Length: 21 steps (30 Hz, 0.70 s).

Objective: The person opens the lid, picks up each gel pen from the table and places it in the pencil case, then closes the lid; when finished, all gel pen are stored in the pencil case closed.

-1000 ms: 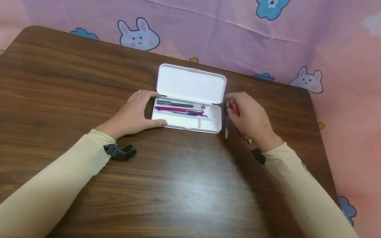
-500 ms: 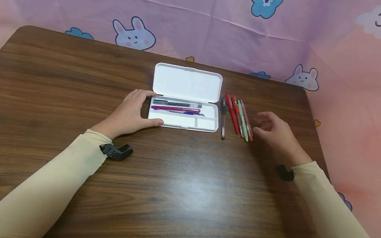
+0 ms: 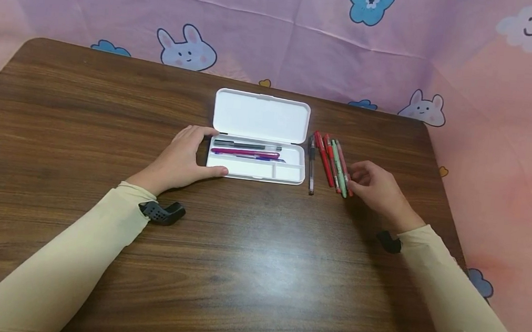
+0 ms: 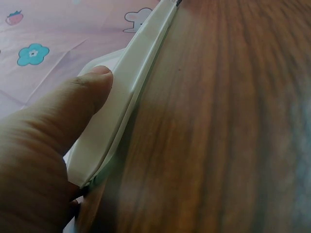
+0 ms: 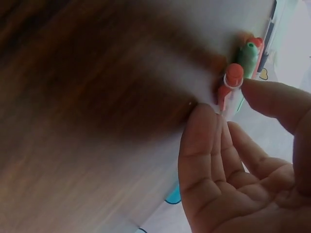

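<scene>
Your left grip (image 3: 179, 154) holds the white case (image 3: 249, 169) by its left end. Your right grip (image 3: 374, 188), thumb and fingers parted, is at the outermost red-tipped pen (image 5: 234, 74) right of the case; can't tell contact.

Pencil case (image 3: 249, 169) on table (image 3: 221, 246), three pens (image 3: 245, 153) inside. Left hand (image 3: 179, 156) at its left end; loose pens (image 3: 339, 168) right, right hand (image 3: 378, 189) beyond.
</scene>
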Motion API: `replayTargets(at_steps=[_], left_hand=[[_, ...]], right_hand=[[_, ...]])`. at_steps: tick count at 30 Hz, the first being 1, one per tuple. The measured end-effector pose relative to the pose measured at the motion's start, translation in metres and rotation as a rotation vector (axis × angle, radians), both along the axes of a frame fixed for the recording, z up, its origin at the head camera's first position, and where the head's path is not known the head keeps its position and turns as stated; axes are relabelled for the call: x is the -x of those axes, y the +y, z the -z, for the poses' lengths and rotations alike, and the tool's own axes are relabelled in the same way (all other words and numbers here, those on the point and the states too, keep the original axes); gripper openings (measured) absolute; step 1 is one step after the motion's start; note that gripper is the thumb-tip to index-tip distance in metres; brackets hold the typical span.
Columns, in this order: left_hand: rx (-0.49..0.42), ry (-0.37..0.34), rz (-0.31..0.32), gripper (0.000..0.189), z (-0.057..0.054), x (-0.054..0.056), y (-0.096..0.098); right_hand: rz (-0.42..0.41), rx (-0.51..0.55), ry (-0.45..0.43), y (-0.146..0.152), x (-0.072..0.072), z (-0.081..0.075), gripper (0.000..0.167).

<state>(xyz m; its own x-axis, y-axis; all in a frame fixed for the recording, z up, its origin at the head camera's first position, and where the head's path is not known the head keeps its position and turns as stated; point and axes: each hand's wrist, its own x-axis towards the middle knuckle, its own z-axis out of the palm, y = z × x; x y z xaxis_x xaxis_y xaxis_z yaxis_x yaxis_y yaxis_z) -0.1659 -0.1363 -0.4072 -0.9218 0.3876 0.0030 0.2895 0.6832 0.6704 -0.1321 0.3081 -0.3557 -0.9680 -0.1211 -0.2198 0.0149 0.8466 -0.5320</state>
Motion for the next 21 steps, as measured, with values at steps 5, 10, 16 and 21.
replayTargets(at_steps=[5, 10, 16, 21], left_hand=[[0.002, 0.003, -0.002, 0.096, 0.0007, -0.0003, 0.0], [0.001, 0.011, -0.001, 0.097, 0.0027, 0.0009, -0.0007], [0.0, 0.011, 0.004, 0.097, 0.0038, 0.0012, -0.0013], [0.002, 0.014, 0.002, 0.097, 0.0036, 0.0014, -0.0014]], right_hand=[[-0.004, -0.058, -0.003, -0.0004, 0.0002, -0.002, 0.038], [0.024, -0.103, -0.031, 0.002, 0.0002, -0.0035, 0.032], [0.047, -0.09, -0.051, 0.0059, -0.0003, -0.0023, 0.029], [0.055, -0.073, -0.061, 0.0076, -0.001, -0.003, 0.027]])
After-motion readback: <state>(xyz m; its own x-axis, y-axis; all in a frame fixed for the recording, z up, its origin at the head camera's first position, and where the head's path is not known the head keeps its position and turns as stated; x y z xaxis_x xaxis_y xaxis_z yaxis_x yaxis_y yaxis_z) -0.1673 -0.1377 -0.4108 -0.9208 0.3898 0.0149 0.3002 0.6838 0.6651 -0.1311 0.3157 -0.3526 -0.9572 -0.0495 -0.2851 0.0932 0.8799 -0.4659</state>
